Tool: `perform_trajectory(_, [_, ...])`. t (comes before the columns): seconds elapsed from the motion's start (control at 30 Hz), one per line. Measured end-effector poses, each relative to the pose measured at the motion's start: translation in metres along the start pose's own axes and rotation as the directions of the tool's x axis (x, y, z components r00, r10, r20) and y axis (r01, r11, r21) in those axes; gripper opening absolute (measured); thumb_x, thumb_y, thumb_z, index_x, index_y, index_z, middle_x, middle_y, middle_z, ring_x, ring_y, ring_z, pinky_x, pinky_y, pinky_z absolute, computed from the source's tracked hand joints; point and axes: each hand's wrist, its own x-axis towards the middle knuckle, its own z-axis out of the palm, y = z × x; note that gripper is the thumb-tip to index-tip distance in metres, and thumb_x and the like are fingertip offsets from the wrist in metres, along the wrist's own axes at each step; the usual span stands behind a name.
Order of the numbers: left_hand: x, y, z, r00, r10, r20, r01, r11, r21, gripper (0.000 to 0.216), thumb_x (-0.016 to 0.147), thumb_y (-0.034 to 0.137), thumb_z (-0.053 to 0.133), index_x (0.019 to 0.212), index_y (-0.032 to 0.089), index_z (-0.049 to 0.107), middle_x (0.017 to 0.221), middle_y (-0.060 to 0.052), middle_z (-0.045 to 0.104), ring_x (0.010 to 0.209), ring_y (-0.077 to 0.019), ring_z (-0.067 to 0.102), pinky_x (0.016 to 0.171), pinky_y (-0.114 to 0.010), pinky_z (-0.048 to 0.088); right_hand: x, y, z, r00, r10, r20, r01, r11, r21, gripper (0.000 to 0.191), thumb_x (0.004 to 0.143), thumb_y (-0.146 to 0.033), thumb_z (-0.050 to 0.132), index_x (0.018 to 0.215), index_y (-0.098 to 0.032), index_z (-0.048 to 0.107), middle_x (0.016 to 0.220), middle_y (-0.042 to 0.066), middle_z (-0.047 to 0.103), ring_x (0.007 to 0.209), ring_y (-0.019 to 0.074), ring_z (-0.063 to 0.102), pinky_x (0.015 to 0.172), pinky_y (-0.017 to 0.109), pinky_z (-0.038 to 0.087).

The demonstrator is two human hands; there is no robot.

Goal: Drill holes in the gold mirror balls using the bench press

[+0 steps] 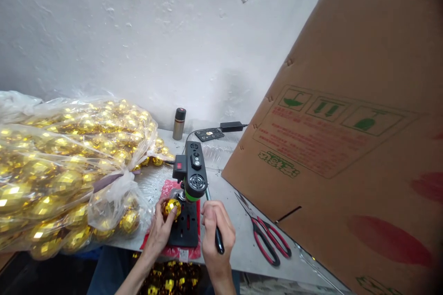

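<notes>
My left hand (159,228) is closed round a small gold mirrored ball (171,207) and holds it under the head of a small black bench drill press (191,176). The press stands on a black base (185,233) over a red mat (168,189). My right hand (215,228) is wrapped round the black grip of the press's lever handle (218,241), to the right of the base. Both forearms come in from the bottom edge of the view.
Large clear plastic bags (62,166) full of gold mirrored balls fill the left of the table. A big tilted cardboard box (346,147) blocks the right. Red-handled scissors (266,238) lie by the box. A metal flask (179,123), power adapter (231,126) and more gold balls (169,279) below.
</notes>
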Motion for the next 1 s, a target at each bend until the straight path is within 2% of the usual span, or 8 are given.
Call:
perform_trajectory(0.17, [0.0,-0.01,0.01,0.985,0.13,-0.11,-0.123,0.99,0.066,0.063,0.098,0.066,0.057,0.143,0.022,0.051,0.143,-0.017,0.066,0.141,-0.0348,0.063,0.12,-0.057,0.05,0.001,0.0,-0.001,1.0,-0.01,0.015,0.01,1.0,0.0,0.03,0.109,-0.01,0.044,0.084,-0.023,0.054,0.075,-0.003,0.054,0.062,0.0103,0.052,0.057,0.022,0.044])
perform_trajectory(0.3, [0.002,-0.013,0.011,0.968,0.233,-0.096,-0.225,0.971,0.085,0.057,0.094,0.064,0.065,0.134,0.023,0.061,0.139,-0.016,0.068,0.139,-0.037,0.063,0.122,-0.062,0.047,0.009,-0.006,0.0,1.0,0.029,-0.008,-0.029,1.0,0.005,0.032,0.11,-0.012,0.043,0.082,-0.024,0.053,0.072,-0.004,0.052,0.061,0.01,0.05,0.057,0.02,0.043])
perform_trajectory(0.5, [-0.001,-0.018,0.012,0.968,0.235,0.085,-0.239,0.97,0.045,0.053,0.091,0.055,0.073,0.131,0.023,0.062,0.129,-0.014,0.075,0.123,-0.0351,0.072,0.111,-0.057,0.057,0.027,-0.017,0.0,0.996,0.086,-0.031,-0.087,0.996,-0.021,0.038,0.112,-0.018,0.045,0.074,-0.024,0.048,0.066,-0.006,0.048,0.057,0.0091,0.047,0.053,0.019,0.041])
perform_trajectory(0.67, [-0.001,-0.022,0.013,0.938,0.323,0.122,-0.337,0.934,0.117,0.057,0.092,0.047,0.072,0.14,0.021,0.06,0.142,-0.019,0.07,0.135,-0.0397,0.066,0.116,-0.062,0.053,0.027,-0.018,-0.001,0.995,0.096,-0.025,-0.097,0.995,-0.024,0.038,0.112,-0.018,0.046,0.074,-0.024,0.047,0.066,-0.006,0.048,0.057,0.009,0.047,0.053,0.018,0.041])
perform_trajectory(0.77, [0.002,-0.018,0.01,0.915,0.36,0.181,-0.389,0.907,0.159,0.055,0.092,0.042,0.071,0.141,0.02,0.061,0.141,-0.02,0.072,0.133,-0.0398,0.069,0.114,-0.061,0.055,0.024,-0.018,-0.002,0.995,0.096,-0.013,-0.096,0.995,-0.019,0.037,0.112,-0.017,0.045,0.075,-0.024,0.048,0.067,-0.006,0.049,0.058,0.0089,0.048,0.055,0.017,0.042])
perform_trajectory(0.9, [0.003,-0.008,0.002,0.897,0.324,0.302,-0.395,0.893,0.216,0.054,0.084,0.039,0.078,0.134,0.021,0.067,0.132,-0.018,0.077,0.123,-0.0404,0.073,0.107,-0.06,0.058,0.019,-0.017,-0.004,0.995,0.102,0.012,-0.101,0.995,-0.011,0.035,0.113,-0.017,0.044,0.079,-0.024,0.05,0.07,-0.005,0.051,0.06,0.0088,0.051,0.058,0.017,0.044])
perform_trajectory(1.0, [0.003,0.0,0.0,0.897,0.282,0.341,-0.383,0.882,0.276,0.051,0.079,0.037,0.08,0.126,0.021,0.07,0.124,-0.017,0.079,0.117,-0.0404,0.075,0.103,-0.059,0.059,0.016,-0.015,-0.004,0.995,0.101,0.023,-0.101,0.995,-0.001,0.034,0.113,-0.017,0.044,0.081,-0.024,0.053,0.071,-0.004,0.053,0.061,0.0091,0.051,0.058,0.017,0.045])
